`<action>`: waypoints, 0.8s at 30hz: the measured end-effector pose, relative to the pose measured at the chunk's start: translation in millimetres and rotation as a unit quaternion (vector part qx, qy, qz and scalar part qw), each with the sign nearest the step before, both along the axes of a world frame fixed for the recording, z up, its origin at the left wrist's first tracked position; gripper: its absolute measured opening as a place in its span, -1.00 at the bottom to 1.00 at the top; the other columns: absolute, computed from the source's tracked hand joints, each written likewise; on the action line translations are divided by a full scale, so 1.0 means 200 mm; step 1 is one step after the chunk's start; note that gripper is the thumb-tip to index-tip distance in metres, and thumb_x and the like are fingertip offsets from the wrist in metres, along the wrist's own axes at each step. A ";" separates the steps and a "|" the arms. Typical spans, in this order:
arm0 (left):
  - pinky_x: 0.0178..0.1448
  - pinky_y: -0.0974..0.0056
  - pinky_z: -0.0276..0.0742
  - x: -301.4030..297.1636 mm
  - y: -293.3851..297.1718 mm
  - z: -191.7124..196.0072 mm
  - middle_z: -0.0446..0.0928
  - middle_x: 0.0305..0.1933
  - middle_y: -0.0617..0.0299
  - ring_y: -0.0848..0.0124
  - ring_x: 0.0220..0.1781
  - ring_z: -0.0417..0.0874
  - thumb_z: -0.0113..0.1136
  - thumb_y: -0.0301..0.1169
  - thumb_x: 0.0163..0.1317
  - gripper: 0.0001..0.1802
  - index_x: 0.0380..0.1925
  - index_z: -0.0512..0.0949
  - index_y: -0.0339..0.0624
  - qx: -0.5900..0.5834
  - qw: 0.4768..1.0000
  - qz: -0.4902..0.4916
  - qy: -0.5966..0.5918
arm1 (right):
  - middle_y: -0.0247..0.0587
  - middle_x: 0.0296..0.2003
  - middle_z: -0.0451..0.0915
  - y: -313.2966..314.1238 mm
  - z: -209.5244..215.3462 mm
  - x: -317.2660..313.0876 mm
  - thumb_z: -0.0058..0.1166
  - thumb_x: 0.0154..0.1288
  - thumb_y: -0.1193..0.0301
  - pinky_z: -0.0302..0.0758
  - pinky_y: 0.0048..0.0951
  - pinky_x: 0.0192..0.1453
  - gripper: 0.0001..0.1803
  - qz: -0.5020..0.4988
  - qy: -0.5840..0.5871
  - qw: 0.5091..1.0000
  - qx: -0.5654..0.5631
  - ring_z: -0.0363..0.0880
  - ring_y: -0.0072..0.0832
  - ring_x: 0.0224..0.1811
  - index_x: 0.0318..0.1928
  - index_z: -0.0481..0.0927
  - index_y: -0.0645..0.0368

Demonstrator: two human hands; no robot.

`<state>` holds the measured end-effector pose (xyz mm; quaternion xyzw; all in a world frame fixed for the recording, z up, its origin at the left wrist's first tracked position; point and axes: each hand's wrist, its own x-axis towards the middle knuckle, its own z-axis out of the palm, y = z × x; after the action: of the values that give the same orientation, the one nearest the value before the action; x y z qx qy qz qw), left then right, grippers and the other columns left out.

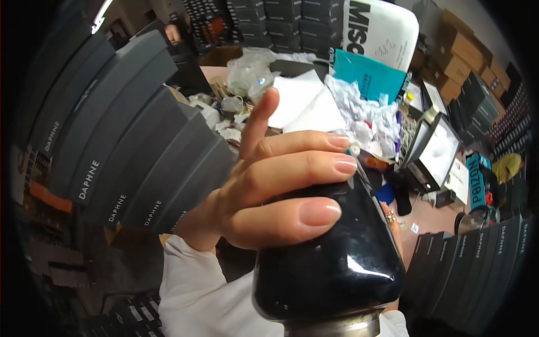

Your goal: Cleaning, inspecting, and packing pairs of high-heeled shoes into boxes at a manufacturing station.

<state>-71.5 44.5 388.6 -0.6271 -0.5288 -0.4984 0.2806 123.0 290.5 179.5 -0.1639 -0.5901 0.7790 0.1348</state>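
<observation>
Large and close in front, a glossy black jar-like vessel (pixel 331 264) with a silvery metal neck at its lower end fills the lower middle. My left hand (pixel 275 180) comes from the left and grips its upper part. The thumb and two fingers lie across the dark surface, while another finger points up and away from it. Most of my right hand (pixel 391 218) is hidden behind the vessel's right side. Only a strip with a gold-coloured ring shows there, so its grip cannot be made out. White sleeves cover both arms.
Stacked dark grey boxes (pixel 135 129) rise close at the left, and more dark boxes (pixel 471 269) stand at the right. Behind lies a cluttered table with white paper (pixel 309 104), crumpled tissue (pixel 365 115), a teal packet (pixel 368 76) and an open box (pixel 435 151).
</observation>
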 end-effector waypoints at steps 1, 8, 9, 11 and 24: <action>0.47 -0.23 -0.04 0.02 0.00 -0.02 0.52 -0.04 0.02 0.06 0.07 0.58 0.06 -0.33 0.30 -0.63 0.05 0.20 0.18 -0.016 1.000 0.021 -0.004 | -0.29 0.00 0.45 -0.01 -0.02 -0.01 0.51 -0.12 0.31 0.44 -0.57 0.05 0.04 -0.003 0.000 1.000 -0.014 0.48 -0.54 0.03 0.33 0.19 0.35; 0.18 0.10 0.38 -0.02 0.06 -0.07 0.55 0.02 0.04 0.20 -0.05 0.61 0.38 -0.38 0.02 -0.55 -0.09 0.41 0.00 0.053 0.998 -0.018 0.007 | -0.37 -0.04 0.44 -0.03 -0.02 0.00 0.54 -0.17 0.23 0.40 -0.70 -0.07 0.08 -0.010 -0.022 0.999 -0.026 0.42 -0.68 -0.12 0.33 0.19 0.34; 0.12 0.13 0.42 -0.02 0.05 -0.06 0.55 0.02 0.02 0.19 -0.05 0.61 0.37 -0.38 0.03 -0.56 -0.09 0.41 -0.01 0.060 0.998 -0.022 0.002 | -0.38 -0.04 0.44 -0.02 -0.03 0.01 0.55 -0.17 0.25 0.38 -0.72 -0.09 0.07 0.005 -0.029 0.999 -0.018 0.40 -0.70 -0.15 0.32 0.20 0.33; 0.03 0.19 0.48 -0.01 0.06 -0.04 0.55 0.01 -0.02 0.18 -0.06 0.60 0.35 -0.38 0.04 -0.57 -0.09 0.40 -0.04 0.082 0.996 -0.031 -0.010 | -0.42 -0.05 0.43 -0.02 0.03 0.00 0.55 -0.17 0.30 0.34 -0.76 -0.13 0.05 0.022 -0.038 0.999 0.031 0.34 -0.76 -0.22 0.31 0.22 0.32; 0.04 0.23 0.41 0.05 -0.07 0.22 0.54 0.05 0.06 0.26 0.01 0.60 0.33 -0.34 0.10 -0.57 -0.04 0.39 0.10 0.041 0.995 0.005 0.090 | -0.39 -0.06 0.43 -0.05 0.04 -0.04 0.53 -0.13 0.32 0.39 -0.67 0.02 -0.01 0.033 -0.009 0.999 0.027 0.42 -0.67 -0.07 0.28 0.23 0.35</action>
<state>-61.0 29.9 432.2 -0.6549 -0.4836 -0.4594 0.3551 114.2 280.6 186.7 -0.1478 -0.6169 0.7655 0.1077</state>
